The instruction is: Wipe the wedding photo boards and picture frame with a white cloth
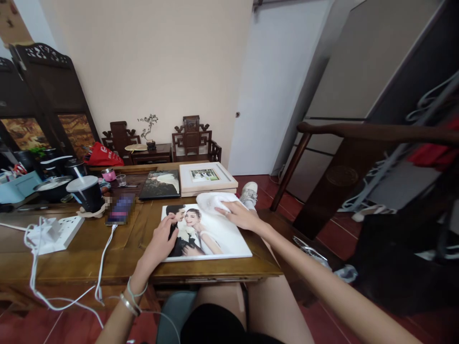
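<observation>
A wedding photo panel [229,241], showing a couple in black and white, lies flat near the table's front edge. My left hand [164,240] rests on its left side with fingers stretched out over the picture, holding nothing. At the panel's upper right, my right hand [239,215] grips a white cloth [210,200] that is bunched up and touches the panel's top edge. Part of the cloth is hidden under my right fingers. Behind the panel lie a dark photo panel [159,185] and a pale framed picture [226,181].
On the left of the wooden table [139,267] are a power strip [68,229] with white cables, a phone [121,208], a lidded dark cup [88,196] and a clear glass [121,180]. A wooden chair [311,186] stands on the right. My legs are under the table edge.
</observation>
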A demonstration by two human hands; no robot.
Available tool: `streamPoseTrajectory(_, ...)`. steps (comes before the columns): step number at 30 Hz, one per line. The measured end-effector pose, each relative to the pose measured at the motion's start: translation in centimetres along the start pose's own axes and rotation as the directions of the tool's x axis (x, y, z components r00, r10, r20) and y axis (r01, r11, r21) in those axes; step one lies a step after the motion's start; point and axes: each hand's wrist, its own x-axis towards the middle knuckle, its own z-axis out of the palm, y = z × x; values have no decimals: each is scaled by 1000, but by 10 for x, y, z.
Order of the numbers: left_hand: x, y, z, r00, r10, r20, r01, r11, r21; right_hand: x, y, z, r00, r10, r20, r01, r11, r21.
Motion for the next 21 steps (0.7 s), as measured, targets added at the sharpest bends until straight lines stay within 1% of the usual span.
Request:
streamPoseTrajectory(2,1,-1,0,1000,2,3,-2,1000,-8,-5,7,-1,999,24,35,-23,999,-25)
streamPoseTrajectory(4,2,-1,-1,1000,-2,10,2,1000,-15,-14,5,3,997,10,72,-7,999,-45)
streamPoseTrajectory(7,4,-1,-1,999,-35,18,35,999,-13,-39,-14,8,995,-63,83,69,995,-68)
streamPoseTrajectory(10,4,0,0,999,-47,-2,47,999,-14,-72,-41,5,982,-144,119,148,989,-24)
streamPoseTrajectory(12,4,1,0,1000,-26,-17,26,999,-25,-89,-53,0,974,-164,155,163,987,17)
streamPoseTrajectory(14,4,1,0,1000,-3,-23,3,999,-32,-96,-55,-3,975,-135,176,130,991,37)
streamPoseTrajectory(15,4,1,0,1000,5,-22,-6,999,-34,-94,-52,-3,978,-109,179,104,994,39)
streamPoseTrajectory(17,4,-1,-1,1000,19,-18,-19,999,-32,-83,-41,-2,983,-71,169,66,997,36)
streamPoseTrajectory(21,3,-3,-2,999,33,-14,-33,999,-18,-37,-16,4,994,-57,91,56,998,11)
